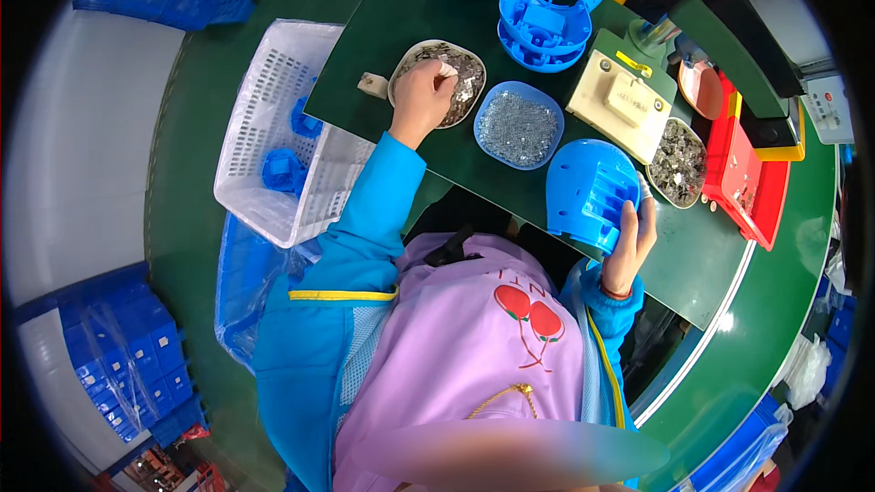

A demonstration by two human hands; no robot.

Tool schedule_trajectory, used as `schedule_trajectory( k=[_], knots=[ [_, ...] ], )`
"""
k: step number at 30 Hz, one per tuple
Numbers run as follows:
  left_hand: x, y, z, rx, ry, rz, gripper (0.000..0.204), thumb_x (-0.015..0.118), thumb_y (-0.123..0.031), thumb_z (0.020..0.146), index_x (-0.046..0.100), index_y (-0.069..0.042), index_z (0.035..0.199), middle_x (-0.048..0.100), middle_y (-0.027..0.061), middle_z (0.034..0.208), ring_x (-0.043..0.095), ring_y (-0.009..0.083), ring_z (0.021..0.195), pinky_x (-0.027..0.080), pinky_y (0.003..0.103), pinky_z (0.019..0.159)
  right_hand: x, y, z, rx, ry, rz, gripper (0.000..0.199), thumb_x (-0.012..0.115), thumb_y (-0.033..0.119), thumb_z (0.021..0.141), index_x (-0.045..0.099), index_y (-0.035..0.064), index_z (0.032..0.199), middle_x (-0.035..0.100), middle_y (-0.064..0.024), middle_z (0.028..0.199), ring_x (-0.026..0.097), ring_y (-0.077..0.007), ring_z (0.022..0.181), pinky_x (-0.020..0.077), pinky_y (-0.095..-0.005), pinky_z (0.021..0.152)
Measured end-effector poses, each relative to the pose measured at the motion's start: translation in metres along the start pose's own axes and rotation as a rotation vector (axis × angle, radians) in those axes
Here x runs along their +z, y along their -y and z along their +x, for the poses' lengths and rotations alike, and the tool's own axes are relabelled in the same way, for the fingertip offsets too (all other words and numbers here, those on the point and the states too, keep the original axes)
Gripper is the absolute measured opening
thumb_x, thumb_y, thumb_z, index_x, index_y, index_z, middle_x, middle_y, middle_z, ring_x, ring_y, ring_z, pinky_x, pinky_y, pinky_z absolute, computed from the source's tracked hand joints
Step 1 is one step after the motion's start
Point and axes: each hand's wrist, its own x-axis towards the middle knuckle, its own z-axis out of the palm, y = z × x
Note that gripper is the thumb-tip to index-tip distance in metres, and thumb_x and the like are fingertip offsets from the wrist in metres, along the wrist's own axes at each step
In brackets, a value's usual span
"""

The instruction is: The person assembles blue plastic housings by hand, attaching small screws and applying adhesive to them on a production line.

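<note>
Right hand half-closes on a domed blue plastic housing, right of the square blue tray. Left of that tray, the left hand bunches in a rounded cream bowl, any hold hidden.

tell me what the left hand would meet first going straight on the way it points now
The left hand would likely meet the silvery bits in the pale bowl first. Depth is unclear, so it may be touching them already.
</note>
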Motion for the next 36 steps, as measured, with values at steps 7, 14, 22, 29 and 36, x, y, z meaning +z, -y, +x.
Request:
schedule_trajectory(
  k=[7, 14, 22, 29, 36],
  knots=[
    [-0.009, -0.009, -0.010, -0.421, 0.201, -0.728, 0.009, 0.060, -0.004, 0.095, 0.063, 0.001, 0.102, 0.071, 0.0130, 0.095, 0.070, 0.0169, 0.078, 0.058, 0.026, 0.066, 0.007, 0.000, 0.001, -0.069, 0.009, -0.049, 0.048, 0.053, 0.004, 0.097, 0.043, -0.0086, 0.142, 0.053, -0.0192, 0.138, 0.051, -0.0243, 0.127, 0.0356, -0.0371, 0.110],
    [-0.004, -0.024, -0.015, -0.534, 0.346, -1.082, 0.014, 0.062, -0.006, 0.095, 0.064, -0.002, 0.109, 0.071, 0.0149, 0.099, 0.072, 0.0199, 0.087, 0.059, 0.026, 0.074, -0.001, 0.003, -0.005, -0.087, -0.034, -0.070, 0.048, 0.053, 0.003, 0.096, 0.043, -0.0091, 0.141, 0.053, -0.0201, 0.137, 0.051, -0.0241, 0.126, 0.0350, -0.0363, 0.111],
    [0.024, -0.075, -0.048, -0.532, 0.711, -1.485, 0.018, 0.058, -0.002, 0.094, 0.066, -0.003, 0.109, 0.071, 0.0183, 0.102, 0.072, 0.0250, 0.092, 0.061, 0.026, 0.075, -0.005, 0.003, -0.001, -0.088, -0.103, -0.016, 0.047, 0.056, 0.003, 0.095, 0.045, -0.0081, 0.139, 0.057, -0.0156, 0.129, 0.055, -0.0195, 0.116, 0.0415, -0.0326, 0.103],
    [0.047, -0.093, -0.061, -0.636, 0.763, -1.555, 0.017, 0.058, -0.004, 0.096, 0.065, -0.002, 0.111, 0.070, 0.0178, 0.104, 0.072, 0.0246, 0.091, 0.060, 0.027, 0.077, -0.014, -0.001, -0.001, -0.153, -0.162, -0.058, 0.051, 0.060, 0.006, 0.095, 0.043, -0.0090, 0.140, 0.055, -0.0192, 0.133, 0.054, -0.0231, 0.122, 0.0398, -0.0353, 0.107],
    [0.036, -0.130, -0.066, -0.406, 0.589, -1.100, 0.021, 0.063, 0.000, 0.094, 0.063, 0.000, 0.114, 0.070, 0.0152, 0.102, 0.071, 0.0225, 0.090, 0.059, 0.029, 0.080, -0.013, -0.004, 0.003, -0.279, -0.256, -0.143, 0.056, 0.064, 0.001, 0.089, 0.043, -0.0100, 0.140, 0.055, -0.0213, 0.133, 0.056, -0.0257, 0.120, 0.0436, -0.0365, 0.104]
  ],
)
